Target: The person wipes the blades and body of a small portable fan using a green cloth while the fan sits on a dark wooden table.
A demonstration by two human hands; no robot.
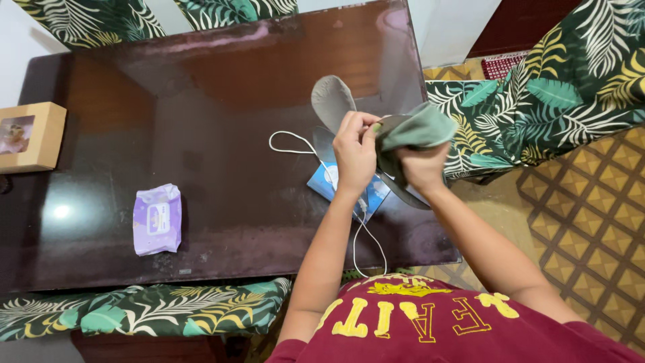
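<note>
head view, looking down over a dark glossy tabletop point(201, 121). both forearms reach forward from the bottom of the frame, hands raised together above the right part of the tabletop. the left hand point(355, 151) is curled, its fingertips pinching the edge of a grey insole point(333, 99) that sticks up and away from the person. the right hand point(423, 167) is clenched around a bunched grey-green cloth point(418, 128), pressed against the same insole just beside the left hand's fingers. a second dark insole-like shape point(410, 193) shows under the right hand; what it is exactly is hard to make out.

beneath the hands lies a blue and white flat package point(322, 180), mostly covered by the left wrist. a thin white cable point(290, 139) loops on the tabletop to the left of the hands and runs under them toward the person. well apart to the left lies a lilac pack of wipes point(158, 218), and at the far left edge a small cardboard box point(30, 136), partly cut off. leaf-print cushioned seats point(557, 101) surround the tabletop. a red shirt with yellow lettering point(430, 323) fills the bottom edge.
</note>
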